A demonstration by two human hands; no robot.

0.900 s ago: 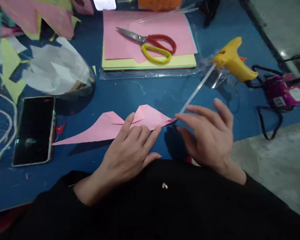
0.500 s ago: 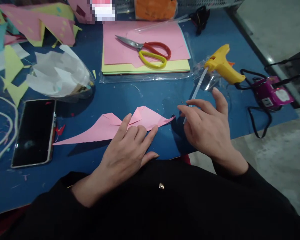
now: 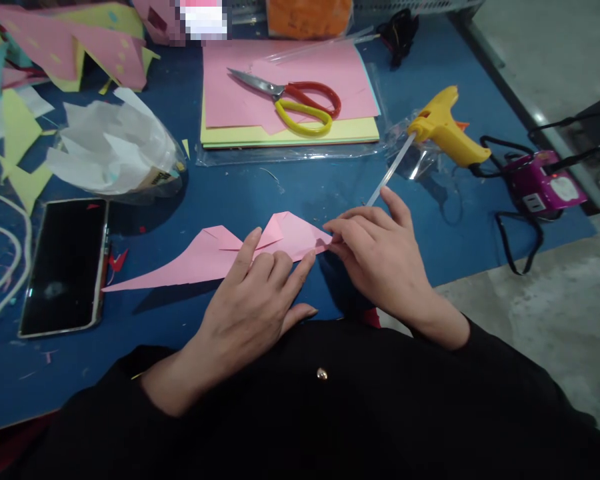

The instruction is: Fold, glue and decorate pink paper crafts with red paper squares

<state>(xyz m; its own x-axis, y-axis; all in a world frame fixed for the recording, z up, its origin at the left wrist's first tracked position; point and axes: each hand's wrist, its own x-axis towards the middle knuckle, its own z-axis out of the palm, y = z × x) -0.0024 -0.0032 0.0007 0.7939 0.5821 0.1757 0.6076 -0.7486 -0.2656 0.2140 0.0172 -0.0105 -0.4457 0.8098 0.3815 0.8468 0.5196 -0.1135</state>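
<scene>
The pink paper (image 3: 195, 260) lies near centre on the blue table (image 3: 290, 177), 2 far-edge peaks apparently folded already. The left hand (image 3: 257, 300) rests spread over it; the right hand (image 3: 380, 253) pinches its right tip, seemingly unfinished.

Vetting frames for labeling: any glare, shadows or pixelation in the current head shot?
Head view: dark shadow below the folded pink paper; faint reflection on the phone; glints on clear plastic by the glue gun; pixelated patch at the top edge.

Scissors (image 3: 279, 91) on sheets (image 3: 357, 93); phone (image 3: 65, 267) left of cutout (image 3: 303, 233); glue gun (image 3: 443, 127) right
</scene>
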